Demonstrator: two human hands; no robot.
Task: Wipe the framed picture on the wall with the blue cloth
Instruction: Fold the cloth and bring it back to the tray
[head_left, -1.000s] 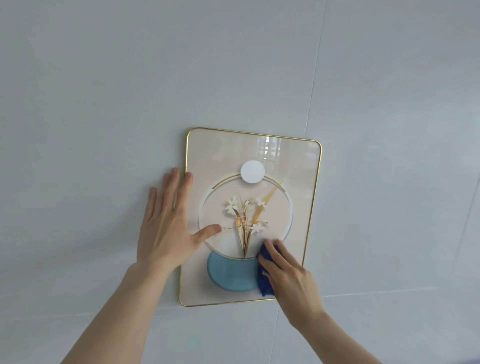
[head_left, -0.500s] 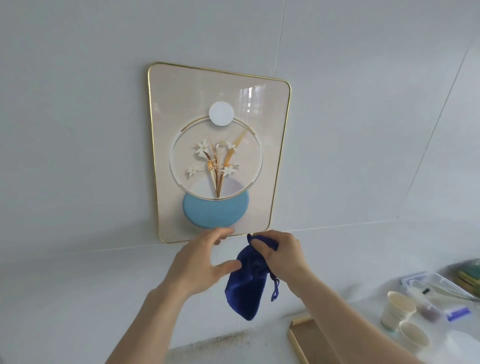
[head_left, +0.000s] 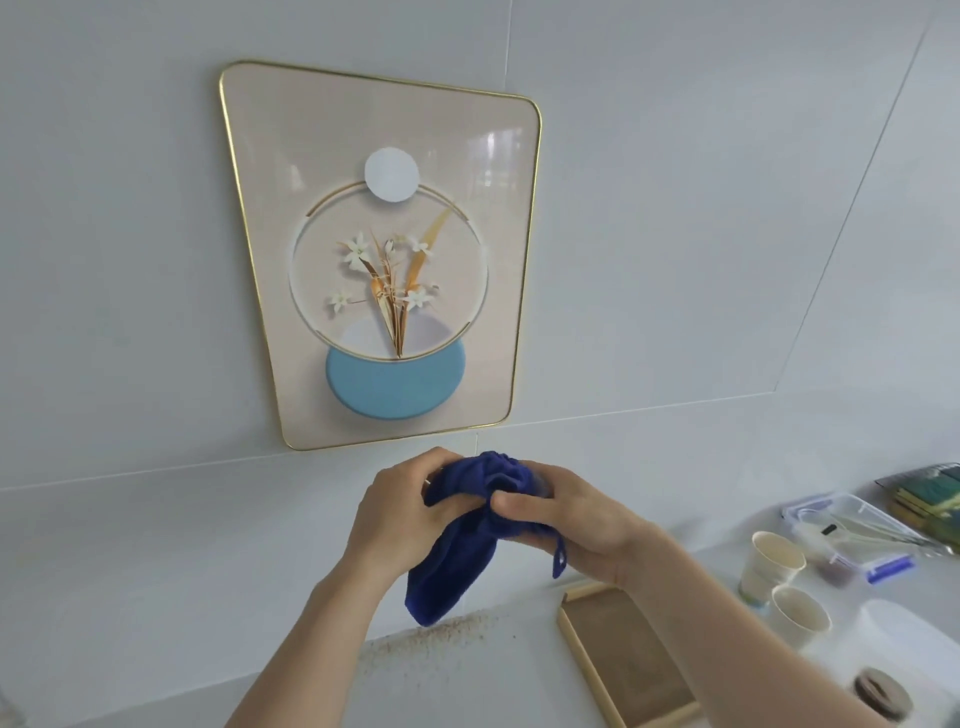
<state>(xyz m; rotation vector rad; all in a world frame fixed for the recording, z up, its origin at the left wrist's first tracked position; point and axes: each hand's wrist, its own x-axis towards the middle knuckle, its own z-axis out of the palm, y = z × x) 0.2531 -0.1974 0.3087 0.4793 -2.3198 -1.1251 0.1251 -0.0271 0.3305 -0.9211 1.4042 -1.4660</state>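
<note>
The framed picture (head_left: 384, 249) hangs on the pale tiled wall: gold rim, white flowers, a blue vase shape. Below its bottom edge, away from the glass, both hands hold the dark blue cloth (head_left: 457, 551) bunched up between them. My left hand (head_left: 400, 509) grips the cloth's left side and my right hand (head_left: 571, 519) pinches its top right. The cloth's lower end hangs free over the counter. Neither hand touches the picture.
On the white counter at the right stand two paper cups (head_left: 774, 564), a clear plastic box (head_left: 857, 535) with tools, a wooden tray (head_left: 623, 654) and a sink drain (head_left: 883, 693). Brown crumbs (head_left: 441, 634) lie along the wall joint under the cloth.
Both hands have come off the picture and dropped below it. The left hand, first flat on the frame's left side, now grips the cloth together with the right. The view has tilted down.
</note>
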